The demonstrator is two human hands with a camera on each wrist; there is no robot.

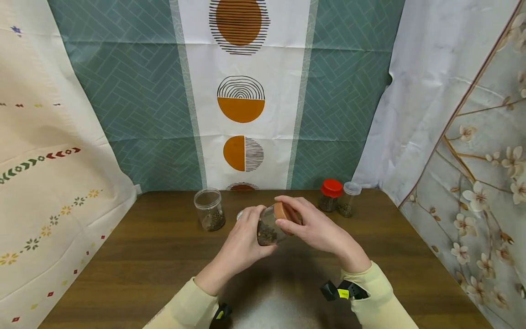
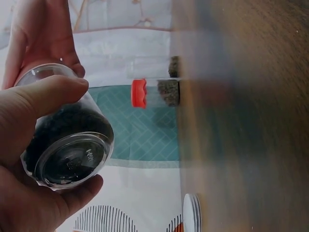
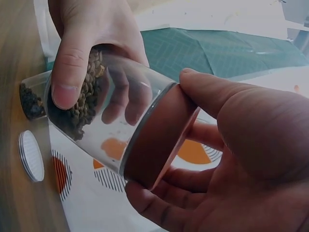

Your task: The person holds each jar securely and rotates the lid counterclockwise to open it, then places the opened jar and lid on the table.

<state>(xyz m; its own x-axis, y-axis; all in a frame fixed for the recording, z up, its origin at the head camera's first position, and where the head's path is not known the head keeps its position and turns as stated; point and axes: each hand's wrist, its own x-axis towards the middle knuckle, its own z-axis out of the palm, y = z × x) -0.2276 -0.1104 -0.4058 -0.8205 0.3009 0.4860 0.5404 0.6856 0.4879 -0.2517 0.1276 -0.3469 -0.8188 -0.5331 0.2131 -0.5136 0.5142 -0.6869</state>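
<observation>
A clear jar (image 1: 268, 228) with small, dark dried pieces in its lower part is held tilted over the middle of the table. My left hand (image 1: 242, 240) grips the jar's body near its base, the thumb across one side and the fingers round the other. At the upper end sits a brown-orange lid (image 3: 161, 135), held at its rim between the thumb and fingers of my right hand (image 1: 318, 227). In the right wrist view the lid lies against the jar's mouth. The jar's moulded base (image 2: 73, 162) faces the left wrist camera.
Left of the hands stands a lidless clear jar (image 1: 209, 212) with some dried pieces. A white round lid (image 3: 32, 155) lies behind the left hand. At the back right are a red-capped jar (image 1: 330, 195) and a clear-capped one (image 1: 349, 201). Curtains surround the wooden table (image 1: 144, 256).
</observation>
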